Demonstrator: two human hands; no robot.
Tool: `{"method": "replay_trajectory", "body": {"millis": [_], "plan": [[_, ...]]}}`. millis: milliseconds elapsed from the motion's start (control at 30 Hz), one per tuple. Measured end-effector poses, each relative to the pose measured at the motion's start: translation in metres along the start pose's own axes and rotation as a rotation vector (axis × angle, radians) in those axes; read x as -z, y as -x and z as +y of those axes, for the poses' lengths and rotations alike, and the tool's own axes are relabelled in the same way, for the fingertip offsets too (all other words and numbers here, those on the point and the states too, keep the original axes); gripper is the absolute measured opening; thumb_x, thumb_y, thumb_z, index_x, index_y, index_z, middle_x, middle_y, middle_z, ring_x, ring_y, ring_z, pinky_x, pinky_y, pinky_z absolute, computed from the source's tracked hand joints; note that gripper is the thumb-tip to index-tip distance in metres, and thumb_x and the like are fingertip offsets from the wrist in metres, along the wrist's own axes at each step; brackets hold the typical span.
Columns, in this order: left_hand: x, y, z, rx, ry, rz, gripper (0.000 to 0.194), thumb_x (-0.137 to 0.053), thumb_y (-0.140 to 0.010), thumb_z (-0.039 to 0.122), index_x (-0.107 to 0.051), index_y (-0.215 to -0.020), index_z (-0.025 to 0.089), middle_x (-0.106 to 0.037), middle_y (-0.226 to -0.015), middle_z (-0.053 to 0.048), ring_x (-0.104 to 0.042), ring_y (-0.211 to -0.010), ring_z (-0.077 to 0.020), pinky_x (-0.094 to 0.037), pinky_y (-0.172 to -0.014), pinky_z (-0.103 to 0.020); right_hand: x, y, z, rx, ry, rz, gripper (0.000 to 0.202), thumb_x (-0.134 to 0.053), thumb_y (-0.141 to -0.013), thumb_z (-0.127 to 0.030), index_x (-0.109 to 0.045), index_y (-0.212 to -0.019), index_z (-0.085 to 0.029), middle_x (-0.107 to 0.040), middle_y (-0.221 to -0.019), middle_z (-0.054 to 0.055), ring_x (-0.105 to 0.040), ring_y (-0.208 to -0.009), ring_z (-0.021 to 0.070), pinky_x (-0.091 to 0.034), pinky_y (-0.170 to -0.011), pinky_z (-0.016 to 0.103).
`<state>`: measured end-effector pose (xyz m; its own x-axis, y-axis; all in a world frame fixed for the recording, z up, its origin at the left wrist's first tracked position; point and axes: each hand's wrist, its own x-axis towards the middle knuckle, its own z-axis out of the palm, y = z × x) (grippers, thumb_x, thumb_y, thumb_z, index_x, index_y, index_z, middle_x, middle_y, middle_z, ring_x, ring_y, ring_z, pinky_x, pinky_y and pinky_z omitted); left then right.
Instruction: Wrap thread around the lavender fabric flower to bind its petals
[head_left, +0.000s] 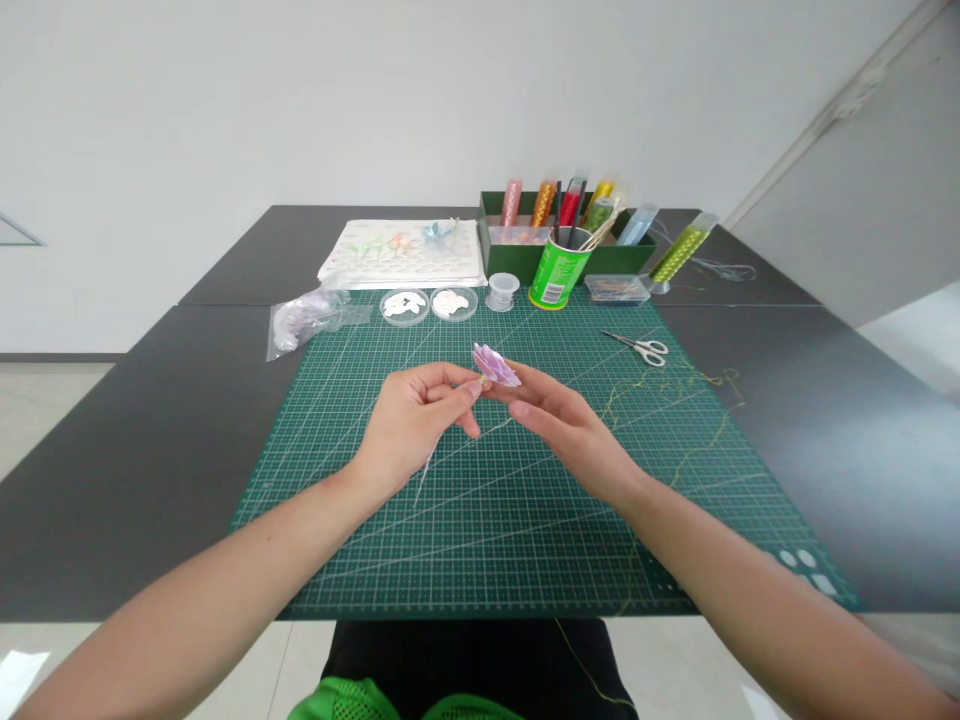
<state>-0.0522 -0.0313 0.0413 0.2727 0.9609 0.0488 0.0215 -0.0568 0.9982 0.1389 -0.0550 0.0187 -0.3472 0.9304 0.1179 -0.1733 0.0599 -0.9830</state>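
My left hand (420,415) pinches a purple artificial flower (495,366) just below its petals, between thumb and fingers. Its thin pale stem (424,475) sticks out below the palm, slanting down. My right hand (559,418) is beside the flower with thumb and fingers apart; its fingertips reach behind the petals, and whether they touch is hidden. Fine yellow-green thread (701,455) lies in loose curls on the green cutting mat (465,560), right of the hands, and a strand hangs past the table's front edge.
Small scissors (641,347) lie on the mat's right. Behind are two dishes of white pieces (405,305), a clear spool (502,292), a green can (559,275) of sticks, a green box (491,255) of thread spools, stacked sheets (405,265) and a plastic bag (304,320).
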Motion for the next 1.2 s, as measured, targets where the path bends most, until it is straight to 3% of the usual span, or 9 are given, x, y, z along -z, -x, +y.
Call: {"method": "replay_trajectory", "body": {"millis": [67, 133, 200, 233, 333, 467, 600, 933, 1200], "plan": [[0.000, 0.000, 0.000, -0.012, -0.042, -0.001, 0.016, -0.070, -0.085, 0.032, -0.077, -0.084, 0.018, -0.068, -0.049, 0.004, -0.058, -0.047, -0.0111, -0.048, -0.063, -0.026, -0.002, 0.000, 0.000, -0.013, -0.080, -0.015, 0.036, -0.071, -0.094, -0.034, -0.070, -0.129, -0.031, -0.076, -0.116, 0.003, -0.069, -0.107, 0.0175, -0.049, -0.106, 0.039], [0.000, 0.001, 0.001, -0.030, -0.088, -0.006, 0.016, -0.070, -0.086, 0.033, -0.076, -0.085, 0.018, -0.069, -0.050, 0.004, -0.057, -0.045, -0.0111, -0.045, -0.058, -0.026, -0.005, 0.000, -0.001, -0.069, -0.140, -0.010, 0.026, -0.071, -0.093, -0.035, -0.075, -0.118, -0.027, -0.074, -0.086, 0.000, -0.064, -0.071, 0.0113, -0.055, -0.078, 0.029], [0.000, 0.002, 0.002, -0.061, -0.138, 0.002, 0.016, -0.069, -0.087, 0.033, -0.076, -0.085, 0.018, -0.070, -0.051, 0.004, -0.056, -0.045, -0.0110, -0.044, -0.058, -0.026, -0.008, 0.001, -0.002, -0.136, -0.173, 0.056, 0.021, -0.073, -0.091, -0.037, -0.078, -0.105, -0.023, -0.053, -0.056, -0.007, -0.039, -0.046, 0.0063, -0.038, -0.049, 0.021], [0.000, 0.003, 0.003, -0.079, -0.164, 0.011, 0.016, -0.069, -0.087, 0.033, -0.076, -0.086, 0.018, -0.070, -0.051, 0.004, -0.055, -0.044, -0.0106, -0.044, -0.058, -0.026, -0.010, 0.001, -0.002, -0.158, -0.183, 0.108, 0.020, -0.074, -0.089, -0.038, -0.079, -0.099, -0.021, -0.042, -0.049, -0.009, -0.027, -0.043, 0.0054, -0.027, -0.043, 0.021], [0.000, 0.004, 0.004, -0.108, -0.216, 0.038, 0.016, -0.068, -0.089, 0.032, -0.076, -0.086, 0.018, -0.070, -0.051, 0.005, -0.049, -0.041, -0.0089, -0.044, -0.058, -0.026, -0.013, 0.001, -0.003, -0.162, -0.202, 0.265, 0.023, -0.080, -0.081, -0.041, -0.077, -0.081, -0.018, -0.030, -0.046, -0.011, -0.016, -0.044, 0.0049, -0.013, -0.042, 0.024], [-0.002, 0.007, 0.004, -0.107, -0.201, 0.037, 0.015, -0.069, -0.090, 0.032, -0.074, -0.083, 0.019, -0.072, -0.054, 0.005, -0.045, -0.039, -0.0077, -0.040, -0.054, -0.024, -0.011, -0.003, 0.000, -0.171, -0.194, 0.361, 0.024, -0.087, -0.071, -0.039, -0.075, -0.072, -0.018, -0.031, -0.048, -0.010, -0.018, -0.045, 0.0047, -0.011, -0.044, 0.026], [-0.003, 0.008, 0.003, -0.083, -0.142, 0.009, 0.018, -0.071, -0.088, 0.033, -0.071, -0.079, 0.019, -0.072, -0.054, 0.003, -0.049, -0.041, -0.0086, -0.042, -0.056, -0.025, -0.006, -0.007, 0.003, -0.120, -0.137, 0.399, 0.023, -0.087, -0.069, -0.038, -0.075, -0.071, -0.019, -0.039, -0.051, -0.008, -0.021, -0.046, 0.0048, -0.013, -0.044, 0.026], [0.000, 0.001, 0.000, 0.018, -0.055, 0.051, 0.024, -0.074, -0.085, 0.041, -0.072, -0.077, 0.019, -0.071, -0.055, 0.001, -0.062, -0.053, -0.0138, -0.047, -0.064, -0.028, -0.003, 0.001, -0.006, 0.086, 0.260, 0.370, 0.011, -0.081, -0.077, -0.034, -0.082, -0.073, -0.024, -0.051, -0.055, -0.002, -0.035, -0.055, 0.0111, -0.029, -0.052, 0.029], [-0.002, 0.003, 0.004, 0.068, -0.160, 0.029, 0.020, -0.071, -0.086, 0.037, -0.070, -0.076, 0.019, -0.069, -0.052, 0.001, -0.045, -0.040, -0.0096, -0.030, -0.047, -0.024, -0.005, 0.010, -0.019, 0.216, 0.350, 0.318, 0.006, -0.080, -0.081, -0.026, -0.085, -0.077, -0.027, -0.053, -0.054, -0.002, -0.037, -0.051, 0.0102, -0.027, -0.047, 0.028]]}}
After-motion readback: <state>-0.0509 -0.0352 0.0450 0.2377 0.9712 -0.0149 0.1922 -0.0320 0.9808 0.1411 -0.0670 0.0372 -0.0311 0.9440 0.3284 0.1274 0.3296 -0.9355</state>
